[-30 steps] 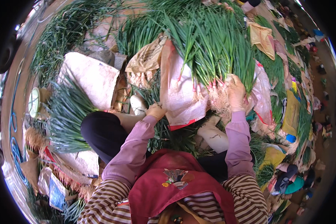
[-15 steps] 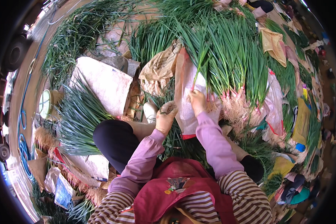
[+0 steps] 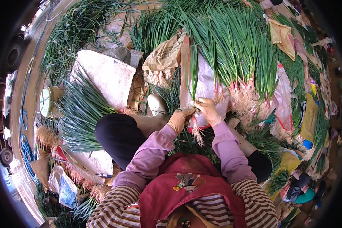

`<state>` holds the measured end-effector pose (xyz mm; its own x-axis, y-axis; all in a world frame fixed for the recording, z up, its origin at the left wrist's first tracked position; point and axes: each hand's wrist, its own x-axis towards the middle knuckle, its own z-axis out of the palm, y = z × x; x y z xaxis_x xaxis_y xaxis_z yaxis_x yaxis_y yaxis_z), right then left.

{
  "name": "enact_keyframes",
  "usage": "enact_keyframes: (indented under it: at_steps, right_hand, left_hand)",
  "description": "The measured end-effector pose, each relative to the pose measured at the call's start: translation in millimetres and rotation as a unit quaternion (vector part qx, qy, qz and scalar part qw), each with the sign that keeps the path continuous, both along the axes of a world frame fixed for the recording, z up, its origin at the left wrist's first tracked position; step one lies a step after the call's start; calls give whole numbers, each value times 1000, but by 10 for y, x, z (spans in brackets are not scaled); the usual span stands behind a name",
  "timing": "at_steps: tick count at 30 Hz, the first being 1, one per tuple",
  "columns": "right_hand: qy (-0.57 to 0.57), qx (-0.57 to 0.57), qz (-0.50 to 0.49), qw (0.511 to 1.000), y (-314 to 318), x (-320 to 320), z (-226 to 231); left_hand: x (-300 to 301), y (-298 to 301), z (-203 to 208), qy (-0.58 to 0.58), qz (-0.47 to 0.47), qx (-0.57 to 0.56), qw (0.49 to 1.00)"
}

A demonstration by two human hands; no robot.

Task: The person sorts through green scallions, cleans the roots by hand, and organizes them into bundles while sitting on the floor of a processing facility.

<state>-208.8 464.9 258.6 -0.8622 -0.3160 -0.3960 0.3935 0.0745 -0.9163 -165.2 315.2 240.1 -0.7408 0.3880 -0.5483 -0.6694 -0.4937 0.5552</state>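
In front of my lap, I hold a green onion (image 3: 193, 72) upright, its leaves pointing away from me and its pale roots (image 3: 197, 133) hanging toward me. My right hand (image 3: 209, 111), in a pale glove, is closed on its stem. My left hand (image 3: 179, 119), gloved too, pinches the stem from the other side, with the fingertips of both hands meeting there. Just beyond lies a whitish woven sack (image 3: 204, 81) with a reddish border. To its right is a large pile of green onions (image 3: 237, 57), roots toward me.
Another bundle of green onions (image 3: 81, 117) lies by my left knee, beside a white sack (image 3: 102, 76). A lidded pale-green bucket (image 3: 48, 102) stands at the far left, near a blue hose (image 3: 25, 146). Loose leaves (image 3: 72, 38) cover the ground at the back left.
My right hand has drawn the green onion toward me, off the pile's edge. My left hand, empty before with curled fingers, has moved right and closed on the stem.
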Motion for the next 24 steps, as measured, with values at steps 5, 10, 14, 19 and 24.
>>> enact_keyframes:
  at_steps: [5, 10, 14, 19, 24]
  right_hand:
    - [4, -8, -164, 986, -72, 232, -379]
    - [33, 458, 265, 848, 474, 260, -681]
    - [20, 218, 61, 974, 443, 174, -203]
    - [35, 78, -171, 982, 111, -10, -289]
    - [87, 402, 91, 907, 328, 210, -871]
  left_hand:
    - [96, 31, -27, 18, 17, -19, 999]
    - [217, 115, 22, 38, 56, -118, 991]
    - [222, 114, -52, 65, -15, -164, 984]
    - [271, 207, -36, 26, -56, -107, 992]
    - [232, 173, -2, 62, 8, -107, 992]
